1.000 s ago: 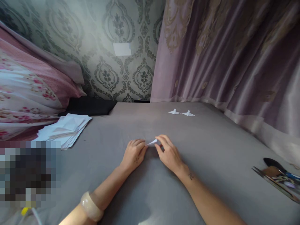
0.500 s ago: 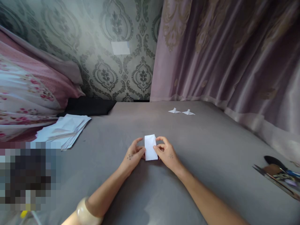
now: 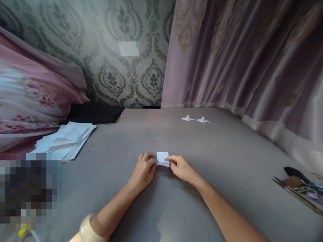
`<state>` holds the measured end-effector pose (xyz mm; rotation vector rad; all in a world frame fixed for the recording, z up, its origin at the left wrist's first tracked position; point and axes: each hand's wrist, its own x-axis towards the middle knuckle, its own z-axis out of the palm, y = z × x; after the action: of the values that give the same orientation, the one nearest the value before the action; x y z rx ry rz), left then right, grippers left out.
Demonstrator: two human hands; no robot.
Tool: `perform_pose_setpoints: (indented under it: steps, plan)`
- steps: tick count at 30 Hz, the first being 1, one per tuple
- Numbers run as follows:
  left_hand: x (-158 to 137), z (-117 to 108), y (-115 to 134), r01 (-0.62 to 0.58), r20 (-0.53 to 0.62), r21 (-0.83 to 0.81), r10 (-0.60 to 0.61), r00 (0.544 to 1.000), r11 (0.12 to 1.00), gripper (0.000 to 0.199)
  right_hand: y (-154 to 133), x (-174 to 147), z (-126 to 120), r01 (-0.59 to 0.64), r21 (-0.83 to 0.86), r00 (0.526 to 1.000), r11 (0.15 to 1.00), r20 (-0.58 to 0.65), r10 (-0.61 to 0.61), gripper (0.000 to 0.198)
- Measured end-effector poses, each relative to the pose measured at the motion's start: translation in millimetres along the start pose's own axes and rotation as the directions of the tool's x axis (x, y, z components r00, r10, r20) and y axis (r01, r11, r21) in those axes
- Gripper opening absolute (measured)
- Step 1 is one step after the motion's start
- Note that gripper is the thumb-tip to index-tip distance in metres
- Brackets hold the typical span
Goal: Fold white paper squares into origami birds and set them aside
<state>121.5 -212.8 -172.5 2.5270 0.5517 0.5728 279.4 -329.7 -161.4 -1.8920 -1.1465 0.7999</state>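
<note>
Between my two hands is a small folded piece of white paper (image 3: 163, 156), its lower part bent up into a flap along the near side. My left hand (image 3: 144, 168) pinches the paper's left edge, thumb at the fold and fingers curled. On the right edge, my right hand (image 3: 181, 167) grips it between thumb and forefinger. The undersides of the fingers are hidden. Farther back on the grey surface sit two small folded white paper figures (image 3: 187, 118) with pointed wings, side by side.
A loose stack of white paper sheets (image 3: 63, 141) lies at the left, beside a black folded cloth (image 3: 94, 113). Scissors (image 3: 294, 191) and other small tools lie at the right edge. Pink curtains (image 3: 214, 67) hang down to the grey covered surface (image 3: 121, 215).
The paper stood as a tall rectangle before; its lower part is now folded up, so it looks shorter. My left hand has rolled over, knuckles up. The view tilts slightly.
</note>
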Motion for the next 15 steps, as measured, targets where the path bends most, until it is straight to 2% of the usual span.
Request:
perform_pose_setpoints:
  steps: [2, 4, 5, 9, 15]
  plan:
    - [2, 1, 1, 0.018, -0.014, -0.006, -0.018, 1.0, 1.0, 0.024, -2, -3, -3, 0.105, -0.158, 0.993, 0.982, -0.03, -0.111, 0.025]
    - [5, 2, 2, 0.049, -0.036, -0.016, -0.05, 0.998, 0.999, 0.024, -3, -4, -4, 0.125, -0.283, 0.987, 0.951, -0.064, -0.149, 0.015]
    - [6, 3, 3, 0.068, -0.045, -0.021, -0.069, 0.997, 0.997, 0.024, -3, -3, -4, 0.109, -0.318, 0.986, 0.942, -0.083, -0.142, 0.013]
    - [12, 6, 6, 0.138, -0.072, -0.027, -0.139, 0.988, 0.99, 0.026, -2, 6, 1, 0.022, -0.367, 0.982, 0.93, -0.167, -0.089, 0.029]
    - [17, 15, 5, 0.209, -0.124, -0.019, -0.21, 0.97, 0.978, 0.027, -4, 14, 8, -0.07, -0.467, 0.962, 0.881, -0.264, -0.063, 0.028]
